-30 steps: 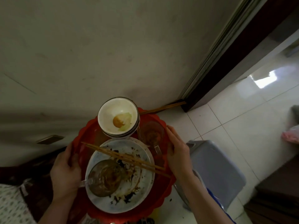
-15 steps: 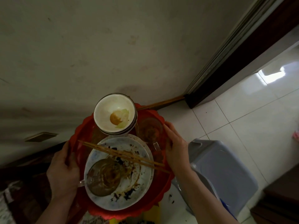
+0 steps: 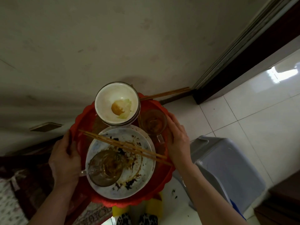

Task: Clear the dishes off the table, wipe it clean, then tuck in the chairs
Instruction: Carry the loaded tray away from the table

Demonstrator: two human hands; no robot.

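A round red tray (image 3: 84,117) with a scalloped rim is carried in front of me. My left hand (image 3: 65,158) grips its left rim and my right hand (image 3: 178,140) grips its right rim. On the tray lies a dirty white plate (image 3: 139,176) with sauce stains. A pair of chopsticks (image 3: 125,145) lies across the plate, and a glass mug (image 3: 105,168) sits on its near left part. Stacked white bowls (image 3: 113,98) with food scraps stand at the tray's far side. A second glass mug (image 3: 153,121) stands to their right.
A grey wall (image 3: 129,38) is right ahead, with a dark door frame (image 3: 243,62) to the right. A grey plastic stool (image 3: 227,168) stands on the white tiled floor (image 3: 259,111) at my right. Dark furniture (image 3: 285,202) fills the lower right corner, and patterned fabric (image 3: 9,200) the lower left.
The view has shifted a little against the wall and the stool. Both hands keep the same grip on the tray, and the dishes on it have not shifted.
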